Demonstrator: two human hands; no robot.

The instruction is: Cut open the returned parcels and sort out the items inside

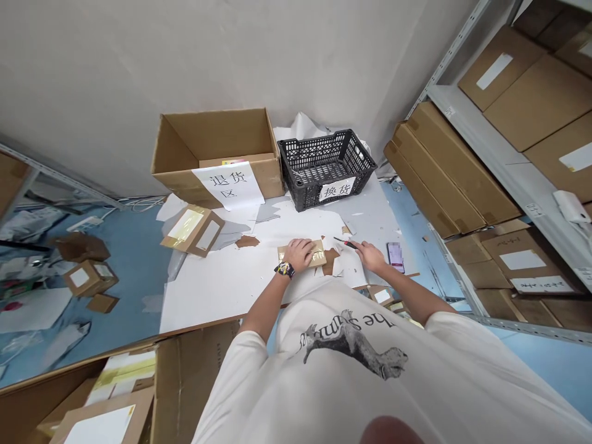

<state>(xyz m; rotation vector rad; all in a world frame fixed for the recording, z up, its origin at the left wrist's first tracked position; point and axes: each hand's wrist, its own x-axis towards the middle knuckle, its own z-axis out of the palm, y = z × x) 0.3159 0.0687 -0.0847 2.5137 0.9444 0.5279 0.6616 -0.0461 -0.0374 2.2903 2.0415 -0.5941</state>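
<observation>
Left hand point(298, 254), fingers spread, pressed flat on a small tan taped cardboard parcel point(316, 254). Right hand point(370, 256) pinched a slim red-handled tool point(346, 243).

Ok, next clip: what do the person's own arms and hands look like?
The left hand and right hand are bare, without gloves. The left wrist wears a black band with yellow markings. The short sleeves belong to a white T-shirt printed with a grey animal and dark lettering.
</observation>
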